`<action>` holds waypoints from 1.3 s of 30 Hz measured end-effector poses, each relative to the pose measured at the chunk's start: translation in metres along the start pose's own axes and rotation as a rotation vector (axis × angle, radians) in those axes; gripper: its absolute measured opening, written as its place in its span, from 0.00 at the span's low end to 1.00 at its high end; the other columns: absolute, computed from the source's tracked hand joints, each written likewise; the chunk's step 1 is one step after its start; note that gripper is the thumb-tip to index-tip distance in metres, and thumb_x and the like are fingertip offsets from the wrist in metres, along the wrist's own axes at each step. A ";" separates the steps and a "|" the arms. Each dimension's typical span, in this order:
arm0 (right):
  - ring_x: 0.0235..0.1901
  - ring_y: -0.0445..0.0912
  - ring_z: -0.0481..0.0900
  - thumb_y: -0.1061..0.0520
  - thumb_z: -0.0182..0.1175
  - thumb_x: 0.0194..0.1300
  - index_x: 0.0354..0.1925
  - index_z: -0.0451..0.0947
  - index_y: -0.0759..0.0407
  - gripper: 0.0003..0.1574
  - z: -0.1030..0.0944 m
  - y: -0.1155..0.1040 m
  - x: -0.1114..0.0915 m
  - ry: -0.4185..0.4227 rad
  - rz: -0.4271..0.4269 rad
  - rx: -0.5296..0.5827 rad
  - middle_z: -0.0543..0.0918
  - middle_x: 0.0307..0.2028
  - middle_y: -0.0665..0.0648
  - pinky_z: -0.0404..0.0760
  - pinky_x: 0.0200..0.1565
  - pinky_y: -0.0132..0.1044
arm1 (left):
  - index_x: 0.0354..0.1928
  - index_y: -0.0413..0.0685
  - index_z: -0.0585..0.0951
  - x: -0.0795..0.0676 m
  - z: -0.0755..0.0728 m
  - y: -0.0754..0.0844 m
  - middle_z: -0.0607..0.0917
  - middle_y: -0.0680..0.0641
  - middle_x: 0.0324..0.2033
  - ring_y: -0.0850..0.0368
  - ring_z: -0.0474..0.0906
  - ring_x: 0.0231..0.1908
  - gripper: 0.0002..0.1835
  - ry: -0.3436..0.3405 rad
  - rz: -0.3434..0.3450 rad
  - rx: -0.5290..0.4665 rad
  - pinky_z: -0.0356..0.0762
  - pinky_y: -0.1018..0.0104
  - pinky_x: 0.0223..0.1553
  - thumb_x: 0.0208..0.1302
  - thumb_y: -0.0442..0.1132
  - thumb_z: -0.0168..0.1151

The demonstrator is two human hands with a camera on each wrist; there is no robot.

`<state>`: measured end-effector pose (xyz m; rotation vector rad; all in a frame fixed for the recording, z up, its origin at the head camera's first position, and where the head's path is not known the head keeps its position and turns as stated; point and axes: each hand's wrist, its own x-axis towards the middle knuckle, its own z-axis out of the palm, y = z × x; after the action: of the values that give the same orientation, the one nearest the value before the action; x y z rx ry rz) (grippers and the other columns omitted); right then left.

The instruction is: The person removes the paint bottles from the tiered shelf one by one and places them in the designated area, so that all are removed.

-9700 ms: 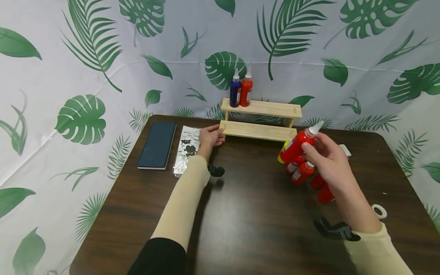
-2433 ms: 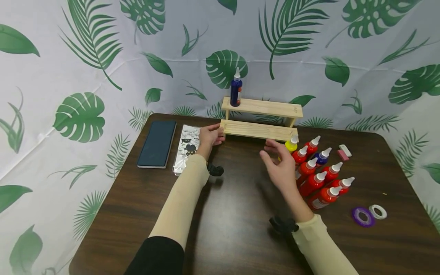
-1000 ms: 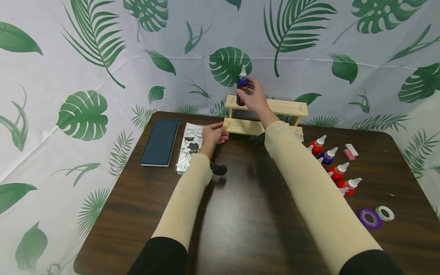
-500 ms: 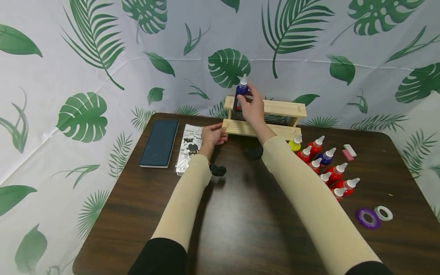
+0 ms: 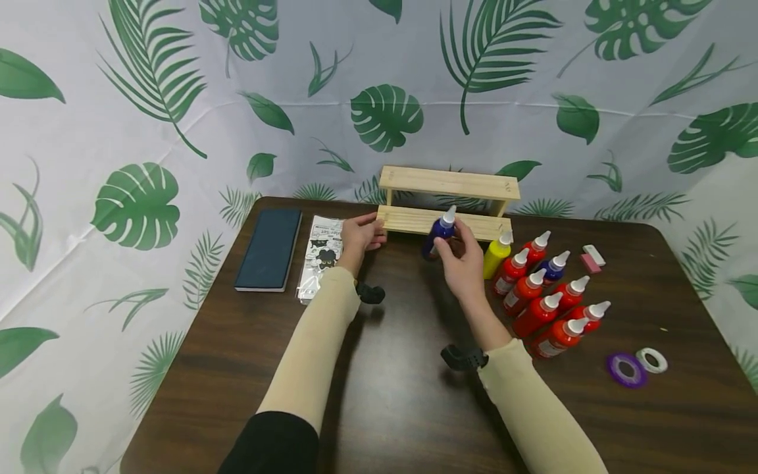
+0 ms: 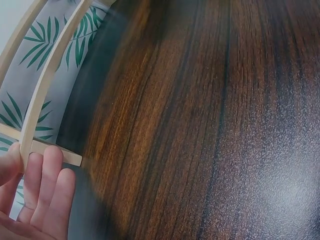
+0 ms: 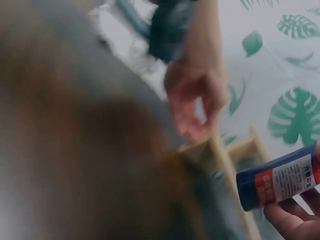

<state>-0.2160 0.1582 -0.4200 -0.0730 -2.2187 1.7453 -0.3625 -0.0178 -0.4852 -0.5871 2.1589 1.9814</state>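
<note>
My right hand (image 5: 464,263) holds a dark blue squeeze bottle (image 5: 437,238) with a white pointed nozzle, tilted in front of the lower board of a small two-tier wooden rack (image 5: 450,183). In the right wrist view the blue bottle (image 7: 275,181) shows a red and white label, with fingers around its side. At the rack's left end my left hand (image 5: 359,238) pinches the lower board. The left wrist view shows the thumb and fingers of that hand (image 6: 42,192) on the end of the rack (image 6: 42,100).
Right of the rack stand a yellow bottle (image 5: 496,257), several red bottles (image 5: 535,316) and another blue one (image 5: 553,266). Farther right lie an eraser (image 5: 592,257), purple tape (image 5: 626,370) and white tape (image 5: 652,360). A dark notebook (image 5: 269,250) and a printed packet (image 5: 320,257) lie left.
The right hand has taken the blue bottle off the rack's top board and brought it down and toward me. Earlier, the red bottle beside it left the board too. The left hand stays put.
</note>
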 end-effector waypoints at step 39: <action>0.64 0.59 0.66 0.55 0.59 0.67 0.73 0.53 0.46 0.42 -0.054 0.077 -0.046 0.064 0.114 -0.215 0.63 0.69 0.59 0.70 0.61 0.56 | 0.48 0.49 0.85 0.003 0.002 -0.010 0.88 0.39 0.28 0.46 0.86 0.27 0.13 0.062 0.180 -0.045 0.85 0.63 0.23 0.60 0.39 0.67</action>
<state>-0.1698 0.2175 -0.4926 -0.3049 -2.3884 1.5286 -0.3618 -0.0169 -0.4955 -0.4808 2.2831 2.1333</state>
